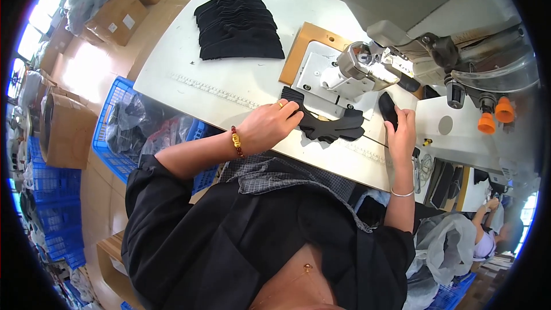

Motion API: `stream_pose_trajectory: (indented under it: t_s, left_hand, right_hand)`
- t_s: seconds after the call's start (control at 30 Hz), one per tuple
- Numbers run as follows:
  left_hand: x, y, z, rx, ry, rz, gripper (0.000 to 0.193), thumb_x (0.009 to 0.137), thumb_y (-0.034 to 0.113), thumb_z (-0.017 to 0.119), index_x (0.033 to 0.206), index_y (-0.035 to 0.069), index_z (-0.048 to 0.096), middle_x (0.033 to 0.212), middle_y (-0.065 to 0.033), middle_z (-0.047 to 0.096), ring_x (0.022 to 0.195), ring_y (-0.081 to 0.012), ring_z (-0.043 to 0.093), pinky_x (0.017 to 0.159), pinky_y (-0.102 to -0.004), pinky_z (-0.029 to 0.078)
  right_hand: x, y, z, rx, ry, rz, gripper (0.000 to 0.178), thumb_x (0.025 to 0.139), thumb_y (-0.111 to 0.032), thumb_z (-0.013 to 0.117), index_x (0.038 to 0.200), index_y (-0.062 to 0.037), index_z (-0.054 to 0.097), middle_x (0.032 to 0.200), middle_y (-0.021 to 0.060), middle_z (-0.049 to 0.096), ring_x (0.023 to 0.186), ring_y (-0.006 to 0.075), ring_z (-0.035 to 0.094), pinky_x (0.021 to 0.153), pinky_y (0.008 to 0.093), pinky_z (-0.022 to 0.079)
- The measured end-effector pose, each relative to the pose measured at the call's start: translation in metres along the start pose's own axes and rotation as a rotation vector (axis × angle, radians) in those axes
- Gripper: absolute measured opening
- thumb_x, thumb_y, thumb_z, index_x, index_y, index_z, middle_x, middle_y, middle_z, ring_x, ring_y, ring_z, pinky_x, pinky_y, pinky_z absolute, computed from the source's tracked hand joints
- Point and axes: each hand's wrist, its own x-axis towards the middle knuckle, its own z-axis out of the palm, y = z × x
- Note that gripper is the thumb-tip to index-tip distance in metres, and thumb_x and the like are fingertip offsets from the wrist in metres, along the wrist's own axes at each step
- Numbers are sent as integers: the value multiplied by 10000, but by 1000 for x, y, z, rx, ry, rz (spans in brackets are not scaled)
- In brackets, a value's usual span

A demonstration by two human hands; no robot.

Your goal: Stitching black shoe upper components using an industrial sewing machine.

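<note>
My left hand (272,126) is closed over the left end of a black fabric piece (327,128), with a ribbed edge sticking up past the fingers. This piece lies along the front of the sewing machine (357,72), its right end spread in lobes. In my right hand (403,132), a small, dark, rounded black piece (388,108) is gripped between thumb and fingers, just right of the machine's plate. Whether the two black pieces are joined, I cannot tell. A stack of black fabric pieces (238,26) lies fanned out at the back left of the white table (166,57).
A printed ruler strip (215,93) runs along the table's front. Orange knobs (487,123) hang from the machine at right. A blue crate (112,143) with plastic bags stands left of the table; cardboard boxes (66,132) line the floor. Another person (485,235) works at far right.
</note>
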Motion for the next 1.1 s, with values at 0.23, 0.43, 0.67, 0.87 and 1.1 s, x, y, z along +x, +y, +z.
stream_pose_trajectory:
  t_s: [0.23, 0.43, 0.67, 0.87, 1.1]
  left_hand:
    - [8, 9, -5, 15, -104, -71, 92, 758, 43, 606, 842, 23, 574, 899, -112, 557, 828, -239, 620, 681, -336, 554]
    - [24, 15, -1, 92, -149, -65, 51, 763, 53, 605, 763, 58, 554, 816, -93, 553, 824, -233, 615, 659, -332, 543]
    - [56, 13, -34, 144, 232, -11, 280, 713, 4, 684, 991, 22, 715, 936, -54, 627, 873, -225, 612, 614, -332, 526]
    - [96, 14, -54, 116, 488, 174, 280, 671, -66, 718, 946, -10, 711, 862, -70, 635, 736, -225, 651, 561, -290, 518]
    - [128, 22, -64, 22, 569, 218, 236, 646, -73, 765, 864, 2, 718, 885, -100, 682, 792, -249, 686, 659, -305, 566]
  right_hand:
    - [0, 3, -1, 43, 3, 6, 419, 755, -85, 787, 1125, -13, 602, 1048, 116, 545, 852, 289, 602, 746, 384, 506]
    - [-9, 16, 7, 90, -15, -4, 414, 756, -132, 793, 1110, -18, 610, 1023, 124, 551, 865, 315, 605, 750, 395, 507]
    - [-2, 12, 15, 258, 58, 26, 391, 759, -163, 794, 1086, -59, 605, 1039, 115, 544, 897, 326, 612, 756, 407, 511]
    - [-2, 10, 15, 267, 117, 62, 253, 787, -126, 766, 960, -65, 591, 971, 77, 550, 841, 305, 610, 710, 401, 501]
    - [33, -14, -26, 261, 265, -115, 101, 879, -69, 661, 968, -43, 622, 866, 97, 607, 772, 312, 585, 674, 380, 474]
